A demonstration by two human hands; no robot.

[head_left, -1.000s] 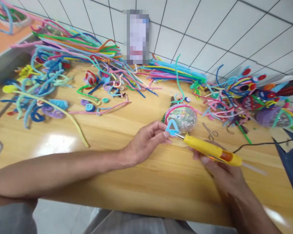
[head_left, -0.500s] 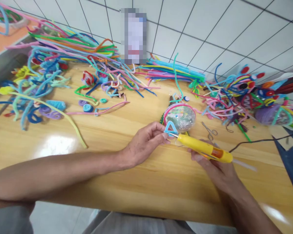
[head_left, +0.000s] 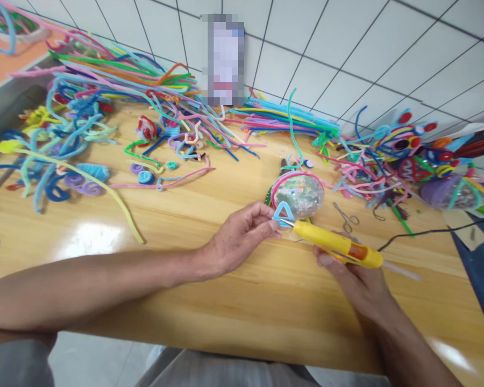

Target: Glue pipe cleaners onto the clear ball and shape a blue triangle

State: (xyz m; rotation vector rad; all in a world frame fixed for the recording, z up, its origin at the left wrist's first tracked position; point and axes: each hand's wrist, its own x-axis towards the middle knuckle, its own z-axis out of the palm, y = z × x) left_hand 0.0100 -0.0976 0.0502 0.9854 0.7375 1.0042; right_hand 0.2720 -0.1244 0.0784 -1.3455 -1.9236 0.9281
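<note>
My left hand (head_left: pixel 242 236) pinches a small light-blue pipe-cleaner triangle (head_left: pixel 283 213) between thumb and fingers. My right hand (head_left: pixel 357 277) grips a yellow glue gun (head_left: pixel 334 244), whose metal tip touches the lower edge of the triangle. Just behind them on the wooden table (head_left: pixel 234 301) stands a clear ball (head_left: pixel 299 194) filled with coloured bits and ringed by a pink pipe cleaner. A black cord (head_left: pixel 423 233) runs from the gun off to the right.
Heaps of coloured pipe cleaners (head_left: pixel 116 97) cover the back and left of the table. Small scissors (head_left: pixel 347 217) lie right of the ball. Finished pipe-cleaner figures (head_left: pixel 423 156) crowd the back right. A tiled wall rises behind.
The glue gun has slid slightly left with its tip staying at the triangle. Both hands otherwise hold their places.
</note>
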